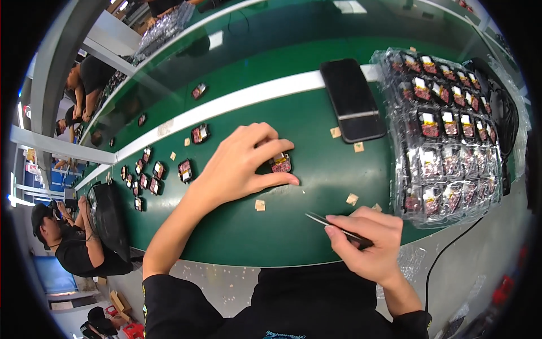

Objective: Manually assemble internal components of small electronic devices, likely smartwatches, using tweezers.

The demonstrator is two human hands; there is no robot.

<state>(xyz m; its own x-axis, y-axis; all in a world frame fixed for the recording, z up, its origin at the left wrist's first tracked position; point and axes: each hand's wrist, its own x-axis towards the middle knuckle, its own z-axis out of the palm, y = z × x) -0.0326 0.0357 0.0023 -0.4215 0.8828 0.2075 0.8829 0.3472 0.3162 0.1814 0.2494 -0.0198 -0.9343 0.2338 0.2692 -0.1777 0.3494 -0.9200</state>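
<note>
My left hand [243,164] rests on the green table, its thumb and fingers curved around a small electronic module [281,164] with a black case and a red circuit board. The hand hides part of that module. To the right, my right hand [370,243] grips a pair of dark tweezers [347,230], whose tips point left toward the module and stay apart from it. Beyond my left wrist lie two similar modules, one near the forearm [185,170] and one farther off [200,134].
Clear plastic trays [398,169] filled with modules stand at the right, next to a black phone [353,101]. Small beige squares [259,205] are scattered about. A cluster of modules [144,179] lies left, near a black bag [107,217]. A co-worker [68,243] sits at the far left.
</note>
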